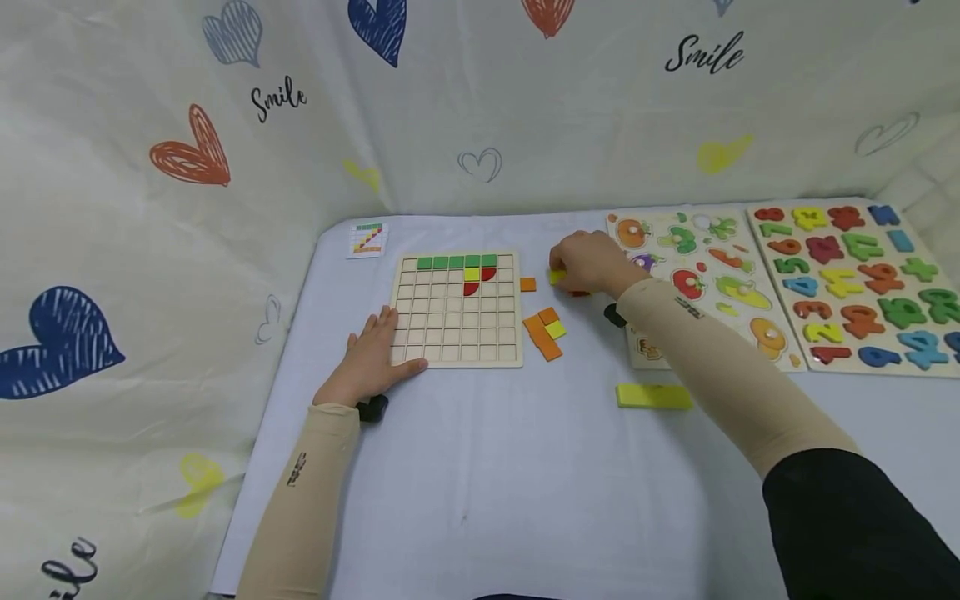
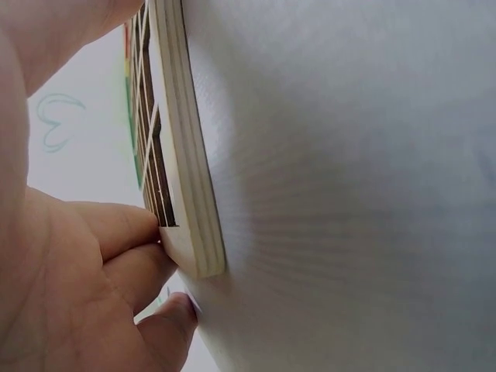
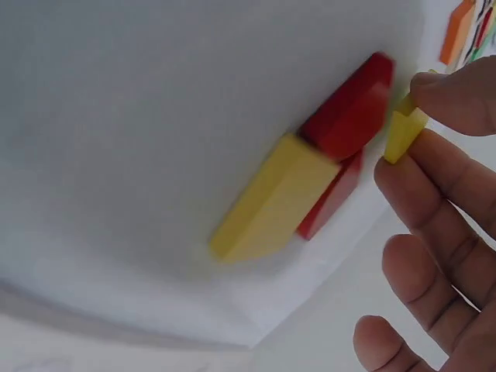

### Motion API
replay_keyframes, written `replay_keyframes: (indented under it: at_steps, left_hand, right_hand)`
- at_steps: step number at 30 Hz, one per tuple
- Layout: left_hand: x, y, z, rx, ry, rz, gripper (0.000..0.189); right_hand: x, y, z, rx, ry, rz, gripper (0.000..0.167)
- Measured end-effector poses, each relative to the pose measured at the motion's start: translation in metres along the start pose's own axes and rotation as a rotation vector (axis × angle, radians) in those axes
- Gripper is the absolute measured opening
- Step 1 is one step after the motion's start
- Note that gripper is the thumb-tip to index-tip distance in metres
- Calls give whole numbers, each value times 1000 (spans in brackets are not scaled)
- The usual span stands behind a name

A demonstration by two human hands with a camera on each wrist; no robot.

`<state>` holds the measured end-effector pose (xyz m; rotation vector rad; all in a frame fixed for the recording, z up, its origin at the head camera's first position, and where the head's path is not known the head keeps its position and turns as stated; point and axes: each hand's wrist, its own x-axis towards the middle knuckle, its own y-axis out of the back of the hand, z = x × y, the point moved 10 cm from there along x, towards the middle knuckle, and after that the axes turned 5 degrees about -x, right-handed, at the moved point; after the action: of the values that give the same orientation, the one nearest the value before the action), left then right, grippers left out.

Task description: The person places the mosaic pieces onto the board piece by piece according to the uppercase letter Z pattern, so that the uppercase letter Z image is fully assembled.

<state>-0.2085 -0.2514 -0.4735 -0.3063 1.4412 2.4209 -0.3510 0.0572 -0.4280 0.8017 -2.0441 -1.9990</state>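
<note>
OK, small yellow piece (image 3: 403, 138) was off the counter (image 1: 510, 483), upper right of the right wrist view, grasped by the right hand (image 1: 592, 262) between thumb and fingertips. Other fingers of that hand were loosely bent, nothing in them. In the head view it sat right of center, near the upper edge of the counter.

Just beside it in the right wrist view: a yellow block (image 3: 271, 198) touching two red pieces, one above (image 3: 349, 108), one behind (image 3: 333, 198).

Grid board (image 1: 438, 329) lay mid-frame in the head view. Green squares (image 1: 457, 262) ran along its top row, yellow square (image 1: 472, 274) below them, red pieces right of it (image 1: 488, 273) and under it (image 1: 471, 289).

Left hand (image 1: 358, 365) was released, fingers extended against the board's left side, thumb at its lower edge.

Orange piece (image 1: 528, 284) lay just right of the board, more orange (image 1: 542, 337) plus a loose yellow tile (image 1: 556, 330) lower down. Pattern card (image 1: 367, 240) was upper left of the board. Long yellow-green bar (image 1: 654, 397) lay below the vegetable puzzle (image 1: 662, 265); number puzzle (image 1: 855, 367) at far right. Heart-print backdrop (image 1: 420, 133) filled the top.
</note>
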Motion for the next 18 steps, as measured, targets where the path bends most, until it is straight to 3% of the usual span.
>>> replay_keyframes:
  at_steps: [11,18]
  left_hand:
    - [2,-1,-3,-24,-9,8,114]
    - [2,-1,-5,-22,-9,8,114]
  right_hand:
    - [29,12,-74,83,84,58,32]
    - [50,11,-124,86,197,101,20]
